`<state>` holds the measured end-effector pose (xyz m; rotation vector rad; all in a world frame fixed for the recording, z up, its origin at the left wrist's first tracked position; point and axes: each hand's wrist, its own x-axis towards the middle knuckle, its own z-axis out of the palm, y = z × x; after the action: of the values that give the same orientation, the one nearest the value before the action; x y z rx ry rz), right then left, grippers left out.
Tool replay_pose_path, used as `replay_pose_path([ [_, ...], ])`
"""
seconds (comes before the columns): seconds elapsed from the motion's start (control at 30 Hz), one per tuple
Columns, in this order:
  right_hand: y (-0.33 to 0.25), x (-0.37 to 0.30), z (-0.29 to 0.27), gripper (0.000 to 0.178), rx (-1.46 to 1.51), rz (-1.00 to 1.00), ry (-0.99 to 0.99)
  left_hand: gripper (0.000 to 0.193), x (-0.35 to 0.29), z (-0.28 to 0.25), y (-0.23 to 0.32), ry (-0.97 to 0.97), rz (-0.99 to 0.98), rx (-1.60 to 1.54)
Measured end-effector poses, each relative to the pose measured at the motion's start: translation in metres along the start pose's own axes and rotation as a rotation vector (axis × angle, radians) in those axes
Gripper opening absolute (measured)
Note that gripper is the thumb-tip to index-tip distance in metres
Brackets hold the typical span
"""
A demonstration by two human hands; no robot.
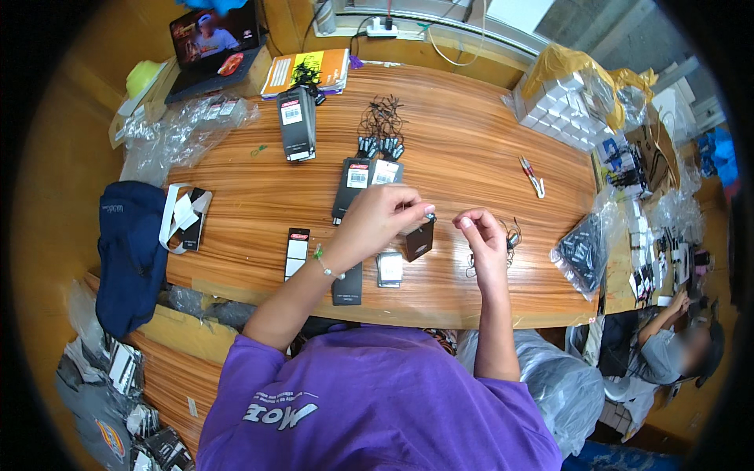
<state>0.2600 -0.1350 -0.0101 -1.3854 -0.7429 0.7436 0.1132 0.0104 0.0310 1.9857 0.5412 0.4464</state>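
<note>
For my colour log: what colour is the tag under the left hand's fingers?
Dark brown; the tag shows best in the head view.

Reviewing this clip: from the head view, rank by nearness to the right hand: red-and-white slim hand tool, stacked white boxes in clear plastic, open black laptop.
From the right hand, nearest first:
1. Red-and-white slim hand tool: ahead, right.
2. Stacked white boxes: farther ahead, right.
3. Open black laptop: far left.

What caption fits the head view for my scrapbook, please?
Left grip holds a dark hang tag over a wood-grain table, the right grip beside it.
</note>
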Motion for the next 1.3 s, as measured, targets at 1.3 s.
replay_pose_path([
  [1.3,0.041,0.002,-0.012,0.037,-0.769,-0.382,0.066,0.018,0.037,0.035,0.022,-0.255,0.093,0.446],
])
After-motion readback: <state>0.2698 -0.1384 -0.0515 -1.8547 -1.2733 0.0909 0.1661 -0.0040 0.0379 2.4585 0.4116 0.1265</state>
